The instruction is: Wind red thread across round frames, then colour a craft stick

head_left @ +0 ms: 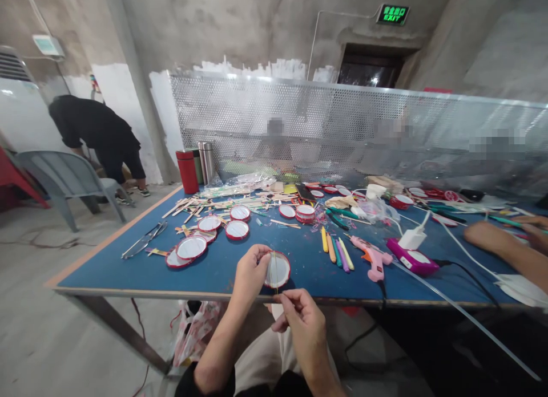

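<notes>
A round white disc with a raised red rim [280, 274] is at the table's front edge, tilted toward me. My left hand [252, 272] grips its left side, thumb and fingertips closed at the rim. Two thin yellowish strands, looking like a stretched rubber band [275, 271], run across the disc's face. Below the edge, my right hand [303, 316] pinches the strands' lower end between thumb and fingers. Left of my hands lie similar red-rimmed discs [192, 248], some overlapping.
Several crayon-like coloured sticks [331, 247], a pink glue gun [373, 258] and a purple power strip [411, 256] lie to the right. Scissors [145, 238], wooden sticks [188, 207] and a red flask [187, 171] stand or lie left. Another person's arm [500, 246] rests far right.
</notes>
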`<state>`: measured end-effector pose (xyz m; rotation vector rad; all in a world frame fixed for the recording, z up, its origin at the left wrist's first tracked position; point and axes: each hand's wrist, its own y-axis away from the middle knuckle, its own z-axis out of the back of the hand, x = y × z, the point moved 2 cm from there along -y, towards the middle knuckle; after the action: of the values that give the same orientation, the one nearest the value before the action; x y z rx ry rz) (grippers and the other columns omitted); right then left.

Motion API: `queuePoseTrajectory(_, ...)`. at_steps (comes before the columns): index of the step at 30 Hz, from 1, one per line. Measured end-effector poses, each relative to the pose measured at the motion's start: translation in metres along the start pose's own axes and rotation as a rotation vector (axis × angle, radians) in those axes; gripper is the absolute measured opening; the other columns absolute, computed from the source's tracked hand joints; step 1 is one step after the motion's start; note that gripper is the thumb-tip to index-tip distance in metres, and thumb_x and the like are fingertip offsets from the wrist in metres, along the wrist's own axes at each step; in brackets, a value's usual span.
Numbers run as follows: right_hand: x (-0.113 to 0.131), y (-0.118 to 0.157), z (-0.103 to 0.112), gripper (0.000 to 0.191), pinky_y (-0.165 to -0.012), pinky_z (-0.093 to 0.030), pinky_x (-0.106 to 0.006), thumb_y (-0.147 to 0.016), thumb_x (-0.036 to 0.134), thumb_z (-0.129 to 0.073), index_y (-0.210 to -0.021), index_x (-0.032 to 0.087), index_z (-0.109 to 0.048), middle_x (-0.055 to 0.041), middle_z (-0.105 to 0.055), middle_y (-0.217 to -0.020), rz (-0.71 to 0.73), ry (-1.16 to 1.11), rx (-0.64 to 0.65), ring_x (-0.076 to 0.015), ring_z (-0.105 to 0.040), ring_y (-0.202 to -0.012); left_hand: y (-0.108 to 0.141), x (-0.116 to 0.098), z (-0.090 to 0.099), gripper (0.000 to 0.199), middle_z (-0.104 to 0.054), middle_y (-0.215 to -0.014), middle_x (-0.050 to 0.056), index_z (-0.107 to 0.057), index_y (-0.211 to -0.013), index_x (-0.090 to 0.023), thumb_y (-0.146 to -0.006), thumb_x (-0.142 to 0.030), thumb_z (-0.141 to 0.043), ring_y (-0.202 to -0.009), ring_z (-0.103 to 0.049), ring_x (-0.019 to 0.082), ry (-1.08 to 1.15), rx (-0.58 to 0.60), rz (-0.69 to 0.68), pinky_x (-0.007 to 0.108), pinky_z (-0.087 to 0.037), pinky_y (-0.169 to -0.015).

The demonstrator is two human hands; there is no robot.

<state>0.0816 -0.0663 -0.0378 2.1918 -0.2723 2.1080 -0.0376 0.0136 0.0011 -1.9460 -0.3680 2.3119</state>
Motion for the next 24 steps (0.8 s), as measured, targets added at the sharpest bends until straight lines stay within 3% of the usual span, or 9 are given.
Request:
queuePoseTrajectory(16,0.000,0.010,0.005,0.037,-0.049,-0.052,-0.025,-0.074,0.051,-0.065,-0.081,0.015,-0.065,-0.0041,-0.067,-0.049,-0.016,-0.068,-0.089,-0.0173,-0.064,-0.044,0.000,-0.002,0.001,0.015,-0.068,-0.071,0.001,-0.061,-0.081,-0.017,-0.075,-0.029,-0.054,-0.066,-0.061,0.015,0.022,-0.026,0.013,0.024,-0.046,-0.062)
queuePoseTrajectory(21,-0.008,0.016,0.010,0.039,-0.039,-0.048,-0.024,-0.071,0.055,-0.067,-0.071,0.016,-0.061,-0.0040,-0.065,-0.047,-0.022,-0.074,-0.120,-0.0158,-0.058,-0.035,-0.002,0.002,0.001,0.017,-0.068,-0.072,0.002,-0.059,-0.084,-0.017,-0.078,-0.031,-0.052,-0.065,-0.062,0.015,0.064,-0.030,0.021,0.023,-0.046,-0.060)
queuePoseTrajectory(24,-0.002,0.014,0.018,0.037,-0.036,-0.044,-0.022,-0.076,0.054,-0.062,-0.073,0.017,-0.060,-0.0021,-0.062,-0.044,0.050,-0.024,-0.151,-0.0140,-0.055,-0.034,-0.001,0.003,0.000,0.016,-0.068,-0.073,0.001,-0.059,-0.084,-0.018,-0.077,-0.031,-0.053,-0.067,-0.062,0.015,0.064,-0.018,0.011,0.023,-0.046,-0.062)
